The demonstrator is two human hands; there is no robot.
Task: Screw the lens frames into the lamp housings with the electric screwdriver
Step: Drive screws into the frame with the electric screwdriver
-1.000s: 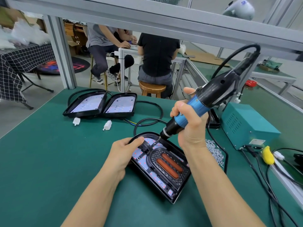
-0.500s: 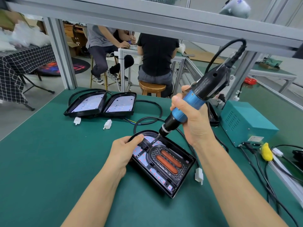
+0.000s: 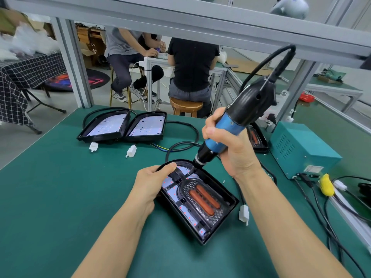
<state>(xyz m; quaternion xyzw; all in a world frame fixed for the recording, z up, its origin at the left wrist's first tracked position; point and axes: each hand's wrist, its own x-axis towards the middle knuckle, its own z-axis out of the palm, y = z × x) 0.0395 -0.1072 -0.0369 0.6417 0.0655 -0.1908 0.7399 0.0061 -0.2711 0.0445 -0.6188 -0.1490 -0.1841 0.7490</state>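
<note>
right hand [image 3: 230, 155] clenches the screwdriver [image 3: 226, 133], bit down at the housing's [image 3: 224, 194] 12 o'clock end, left hand [image 3: 152, 179] gripping its rim – a tilted bit could slip off the screw.

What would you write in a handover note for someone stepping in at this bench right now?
Left hand grips the rounded end of the near housing, steadying it.
Right hand holds the screwdriver, bit down at the top of the lens frame.
Done: frame seated in this housing; whether any screw is fully in cannot be seen.
Left: finish this frame's screws, then the two housings behind, which show no frames.
</note>
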